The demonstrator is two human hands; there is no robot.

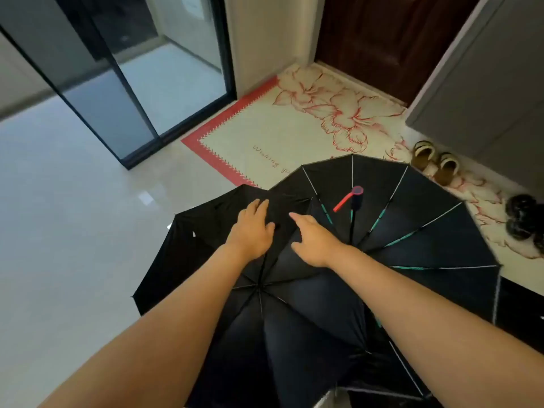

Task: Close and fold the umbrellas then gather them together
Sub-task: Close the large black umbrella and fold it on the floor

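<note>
Two open black umbrellas lie overlapping on the floor: the near umbrella (294, 334) dome-up, the far umbrella (426, 231) upturned. The left hand (253, 231) rests flat on the near canopy with its fingers straight and together. The right hand (312, 242) reaches beside it, fingers loosely extended. The doormat (265, 134) reads "Wishing".

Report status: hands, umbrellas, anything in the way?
Left hand and right hand open, on near umbrella canopy. Both umbrellas unfolded. Upturned umbrella overlaps behind.
</note>
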